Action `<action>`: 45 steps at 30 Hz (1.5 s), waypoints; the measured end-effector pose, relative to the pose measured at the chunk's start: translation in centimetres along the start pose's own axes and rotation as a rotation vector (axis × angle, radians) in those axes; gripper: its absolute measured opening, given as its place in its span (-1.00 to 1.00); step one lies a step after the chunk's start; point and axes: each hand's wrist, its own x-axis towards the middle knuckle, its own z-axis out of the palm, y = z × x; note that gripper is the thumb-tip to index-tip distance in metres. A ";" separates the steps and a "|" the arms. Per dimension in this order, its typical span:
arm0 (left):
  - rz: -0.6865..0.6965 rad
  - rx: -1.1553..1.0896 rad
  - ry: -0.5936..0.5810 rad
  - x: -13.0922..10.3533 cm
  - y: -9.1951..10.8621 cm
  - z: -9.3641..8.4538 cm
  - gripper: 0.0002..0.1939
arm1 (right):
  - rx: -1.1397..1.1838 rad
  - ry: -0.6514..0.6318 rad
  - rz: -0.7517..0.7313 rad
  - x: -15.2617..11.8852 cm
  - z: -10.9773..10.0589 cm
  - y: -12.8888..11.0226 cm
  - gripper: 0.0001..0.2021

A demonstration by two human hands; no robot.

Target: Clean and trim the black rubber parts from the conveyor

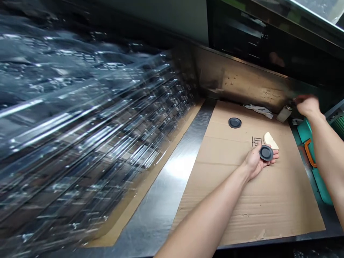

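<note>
My left hand is palm up, with the thumb at the edge of a dark grey oval part with a raised rim, which lies across its fingers. Just behind those fingers, a cream-coloured pad rests on the cardboard sheet. A similar dark oval part lies on the cardboard further back. At the back right, my right hand is raised beside the top of a small bottle. Its fingers are blurred, and I cannot tell if they hold anything.
Stacked clear plastic trays fill the left side. A white crumpled cloth or glove lies by the metal back panel. A teal case with an orange handle stands at the right edge. Bare metal tabletop shows beside the cardboard.
</note>
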 end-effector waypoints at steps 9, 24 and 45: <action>0.055 -0.056 -0.016 0.5 -0.2 -0.1 -0.51 | 0.387 0.102 -0.388 -22.5 -0.3 -3.6 -0.83; 0.156 0.001 0.058 0.0 -0.3 0.0 -0.58 | 0.285 -0.063 -0.488 -23.9 4.1 -2.7 -0.81; 0.066 0.074 -0.027 -0.5 0.3 -0.3 -0.58 | 0.297 0.092 -0.211 -22.3 5.2 1.2 -0.57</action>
